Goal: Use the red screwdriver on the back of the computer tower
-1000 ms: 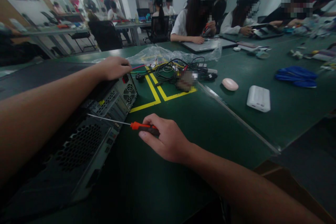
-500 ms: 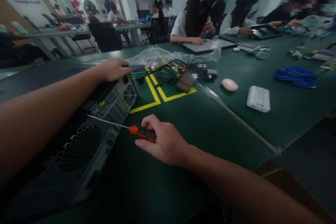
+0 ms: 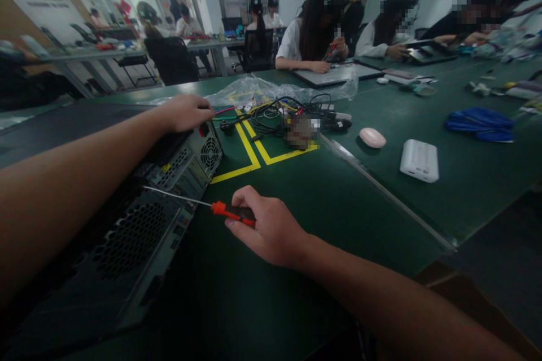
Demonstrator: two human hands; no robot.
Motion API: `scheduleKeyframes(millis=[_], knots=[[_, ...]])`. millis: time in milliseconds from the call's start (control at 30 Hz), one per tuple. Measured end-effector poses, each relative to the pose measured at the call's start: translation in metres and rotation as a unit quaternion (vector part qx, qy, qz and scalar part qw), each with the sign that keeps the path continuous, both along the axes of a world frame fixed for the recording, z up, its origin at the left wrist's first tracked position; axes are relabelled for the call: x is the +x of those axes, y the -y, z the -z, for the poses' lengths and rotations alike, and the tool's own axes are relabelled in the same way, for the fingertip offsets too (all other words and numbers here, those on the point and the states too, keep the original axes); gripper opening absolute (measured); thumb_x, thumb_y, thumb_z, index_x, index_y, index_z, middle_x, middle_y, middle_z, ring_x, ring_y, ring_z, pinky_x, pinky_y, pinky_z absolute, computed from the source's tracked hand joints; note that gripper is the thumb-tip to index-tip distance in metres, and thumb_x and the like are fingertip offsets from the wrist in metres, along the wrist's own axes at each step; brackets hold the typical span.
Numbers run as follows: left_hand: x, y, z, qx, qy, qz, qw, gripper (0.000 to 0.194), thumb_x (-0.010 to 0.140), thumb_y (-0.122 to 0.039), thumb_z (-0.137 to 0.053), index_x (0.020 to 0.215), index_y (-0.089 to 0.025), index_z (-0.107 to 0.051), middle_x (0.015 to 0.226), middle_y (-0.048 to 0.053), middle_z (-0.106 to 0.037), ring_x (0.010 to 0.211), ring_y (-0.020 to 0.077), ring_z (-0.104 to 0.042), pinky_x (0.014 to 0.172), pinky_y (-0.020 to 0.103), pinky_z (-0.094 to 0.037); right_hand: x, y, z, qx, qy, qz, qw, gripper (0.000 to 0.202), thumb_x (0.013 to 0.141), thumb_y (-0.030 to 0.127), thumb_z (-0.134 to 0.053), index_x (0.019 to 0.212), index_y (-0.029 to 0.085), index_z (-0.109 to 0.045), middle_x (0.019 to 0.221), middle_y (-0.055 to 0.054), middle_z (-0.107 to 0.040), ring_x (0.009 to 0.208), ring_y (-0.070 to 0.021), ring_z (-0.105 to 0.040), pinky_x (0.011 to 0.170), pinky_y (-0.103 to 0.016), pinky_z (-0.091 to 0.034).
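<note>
A dark computer case (image 3: 169, 231) lies at the left, its vented back panel facing me. My left hand (image 3: 186, 111) rests over the case's far top corner, fingers curled down at its edge; what the fingertips touch is hidden. In my right hand (image 3: 271, 225) is a screwdriver (image 3: 220, 208) with an orange and black handle, held from the side. Its long metal shaft points left across the back panel, and the tip is near the panel's upper edge above the honeycomb vent. Whether the tip touches a screw cannot be made out.
Tangled black cables (image 3: 271, 118) and a clear plastic sheet (image 3: 237, 90) lie beyond the case. To the right are a pale oval object (image 3: 372, 137), a white box-shaped device (image 3: 419, 161) and a blue bundle (image 3: 478, 123). People work across the green table (image 3: 339, 203).
My right hand and the screwdriver handle have shifted slightly right, with the tip still by the panel. My left hand stays on the case. The whole view has shifted a little.
</note>
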State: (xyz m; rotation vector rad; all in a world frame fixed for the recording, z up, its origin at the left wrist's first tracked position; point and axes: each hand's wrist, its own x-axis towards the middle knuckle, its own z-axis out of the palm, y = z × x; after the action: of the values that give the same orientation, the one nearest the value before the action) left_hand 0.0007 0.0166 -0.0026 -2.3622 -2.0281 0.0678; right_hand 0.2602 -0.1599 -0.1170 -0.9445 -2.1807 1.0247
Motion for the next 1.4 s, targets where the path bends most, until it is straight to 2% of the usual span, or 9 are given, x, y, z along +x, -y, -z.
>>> scheduleKeyframes(millis=[200,500,600,733,833,967,1067,1200,1400], knots=[[-0.0014,-0.0013,0.0011,0.003,0.014,0.002,1.000,0.071,0.104,-0.050,-0.037,0.144,-0.010,-0.081,0.136,0.021,-0.082,0.121,0.0365,-0.073,0.112,0.047,-0.054,-0.0004,0.0003,0.0018,0.008,-0.007,0.004,1.000,0.022,0.105,0.041,-0.070,0.118,0.027,-0.058,0.090,0.003,-0.067,0.070,-0.0166,-0.056,0.070,-0.032,-0.036],[-0.0071,-0.0070,0.0049,0.008,0.033,0.019,0.999,0.072,0.102,-0.051,-0.041,0.142,-0.008,-0.082,0.141,0.022,-0.082,0.122,0.0391,-0.074,0.116,0.051,-0.055,-0.0005,-0.0002,0.0003,0.001,-0.002,0.009,1.000,0.023,0.106,0.044,-0.068,0.119,0.027,-0.059,0.091,0.002,-0.067,0.072,-0.0175,-0.055,0.072,-0.033,-0.035],[-0.0071,-0.0080,0.0042,0.008,0.037,0.007,0.999,0.072,0.099,-0.052,-0.045,0.143,-0.013,-0.084,0.137,0.019,-0.084,0.121,0.0392,-0.075,0.115,0.050,-0.056,-0.0008,-0.0002,-0.0002,0.002,0.001,0.015,1.000,0.023,0.106,0.045,-0.067,0.118,0.026,-0.061,0.093,0.001,-0.067,0.075,-0.0185,-0.058,0.074,-0.034,-0.036],[-0.0066,-0.0085,0.0026,0.007,0.053,-0.009,0.999,0.070,0.092,-0.056,-0.051,0.141,-0.025,-0.089,0.130,0.013,-0.087,0.122,0.0404,-0.078,0.112,0.048,-0.058,-0.0007,-0.0002,-0.0016,0.007,-0.011,0.020,1.000,0.023,0.106,0.047,-0.067,0.115,0.026,-0.063,0.095,0.000,-0.069,0.078,-0.0192,-0.060,0.076,-0.034,-0.039],[-0.0066,-0.0088,0.0025,0.011,0.066,-0.018,0.998,0.071,0.088,-0.058,-0.053,0.141,-0.026,-0.090,0.132,0.012,-0.087,0.125,0.0410,-0.077,0.113,0.047,-0.058,-0.0007,-0.0004,-0.0025,0.010,-0.020,0.018,1.000,0.021,0.110,0.046,-0.065,0.111,0.025,-0.066,0.093,-0.001,-0.070,0.079,-0.0187,-0.060,0.077,-0.034,-0.041],[-0.0064,-0.0084,0.0037,0.005,0.052,-0.006,0.999,0.074,0.094,-0.056,-0.049,0.144,-0.017,-0.087,0.137,0.017,-0.085,0.124,0.0416,-0.077,0.114,0.049,-0.056,-0.0016,0.0008,-0.0019,0.008,-0.023,0.010,1.000,0.023,0.116,0.044,-0.058,0.112,0.024,-0.068,0.095,-0.002,-0.072,0.081,-0.0187,-0.062,0.077,-0.034,-0.041],[-0.0065,-0.0079,0.0050,0.004,0.039,0.011,0.999,0.075,0.101,-0.052,-0.041,0.145,-0.008,-0.082,0.141,0.023,-0.082,0.124,0.0405,-0.075,0.113,0.050,-0.055,-0.0025,0.0035,-0.0006,-0.009,-0.021,0.003,1.000,0.023,0.111,0.047,-0.064,0.120,0.025,-0.063,0.091,0.001,-0.070,0.076,-0.0187,-0.060,0.075,-0.034,-0.040],[-0.0074,-0.0080,0.0064,0.012,0.032,0.009,0.999,0.070,0.102,-0.052,-0.041,0.140,-0.012,-0.084,0.136,0.021,-0.083,0.122,0.0384,-0.075,0.111,0.048,-0.054,-0.0025,0.0053,0.0009,-0.014,-0.012,0.015,1.000,0.025,0.103,0.040,-0.069,0.120,0.027,-0.055,0.088,0.003,-0.067,0.069,-0.0180,-0.057,0.071,-0.033,-0.037],[-0.0087,-0.0088,0.0068,0.010,0.037,0.015,0.999,0.073,0.101,-0.053,-0.042,0.143,-0.009,-0.083,0.139,0.021,-0.083,0.122,0.0381,-0.075,0.113,0.048,-0.054,-0.0004,0.0036,0.0000,-0.010,-0.022,0.013,1.000,0.019,0.105,0.037,-0.066,0.116,0.027,-0.055,0.092,0.001,-0.070,0.073,-0.0184,-0.060,0.071,-0.033,-0.039]])
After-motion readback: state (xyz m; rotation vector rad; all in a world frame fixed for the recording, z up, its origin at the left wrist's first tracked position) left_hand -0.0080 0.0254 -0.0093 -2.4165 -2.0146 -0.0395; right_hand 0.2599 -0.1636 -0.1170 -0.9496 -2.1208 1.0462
